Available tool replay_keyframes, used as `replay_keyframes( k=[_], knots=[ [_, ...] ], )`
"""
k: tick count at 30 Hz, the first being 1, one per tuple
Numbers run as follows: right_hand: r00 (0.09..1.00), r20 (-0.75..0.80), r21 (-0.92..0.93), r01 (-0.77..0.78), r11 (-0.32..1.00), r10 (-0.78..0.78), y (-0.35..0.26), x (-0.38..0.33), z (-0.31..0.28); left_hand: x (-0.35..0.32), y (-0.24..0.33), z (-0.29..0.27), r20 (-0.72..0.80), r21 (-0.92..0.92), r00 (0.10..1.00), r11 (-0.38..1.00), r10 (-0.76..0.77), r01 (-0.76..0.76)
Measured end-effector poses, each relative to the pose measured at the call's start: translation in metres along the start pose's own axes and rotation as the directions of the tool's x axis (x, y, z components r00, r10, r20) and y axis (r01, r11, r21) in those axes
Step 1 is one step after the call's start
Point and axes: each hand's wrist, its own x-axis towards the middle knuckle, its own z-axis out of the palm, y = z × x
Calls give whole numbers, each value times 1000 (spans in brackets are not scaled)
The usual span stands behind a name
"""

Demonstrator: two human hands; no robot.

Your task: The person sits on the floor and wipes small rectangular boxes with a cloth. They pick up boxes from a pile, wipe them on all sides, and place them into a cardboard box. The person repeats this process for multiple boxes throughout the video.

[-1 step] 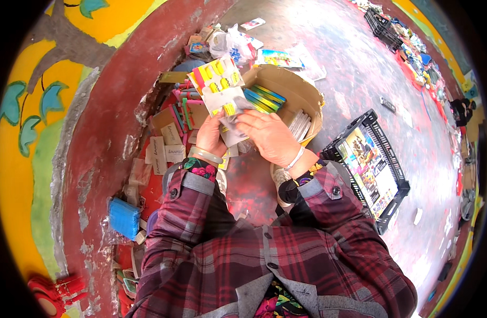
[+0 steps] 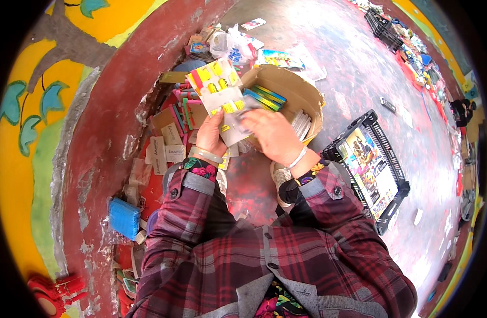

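Note:
My left hand [image 2: 211, 135] pinches the lower left edge of a sheet of yellow stickers [image 2: 222, 97], thumb on its face. The sheet is pale with yellow labels in rows and a red strip at its upper left. Close to its lower right edge is my right hand [image 2: 278, 135], its fingertips smeared by motion; whether they hold anything cannot be made out. Just beyond that hand stands an open cardboard box [image 2: 301, 87]. Inside it lie blue, green and yellow packs [image 2: 264, 98] and a bundle of clear, thin pieces [image 2: 301, 124].
Pink and green pens [image 2: 186, 111] and small printed cards [image 2: 157, 153] lie to the left. A blue packet [image 2: 124, 218] sits nearer me. On the right is a black crate [image 2: 399, 193] with a colourful printed sheet in it. A plastic bag [image 2: 230, 45] lies beyond the box.
My right hand has moved slightly right, off the sheet's lower part, uncovering a yellow label there. My left hand keeps its hold, and the sheet has tilted a little.

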Motion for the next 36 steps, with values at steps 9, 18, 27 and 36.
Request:
replay_keyframes(
  k=[9, 18, 27, 36],
  knots=[
    [918, -356, 133, -137, 982, 176, 1, 10, -8, -9, -15, 17, 139, 181, 989, 983, -46, 21],
    [968, -200, -101, -172, 980, 150, 14, 6, 0, -19, -24, 26, 170, 269, 984, 963, -51, 4],
    [992, -90, 24, 92, 996, -89, -12, 1, 6, -1, -16, 5, 74, -29, 997, 999, 23, -21],
    [920, -334, 77, -190, 979, 205, 31, -10, -1, -1, 7, 5, -42, -34, 994, 994, 101, -103]
  ],
)
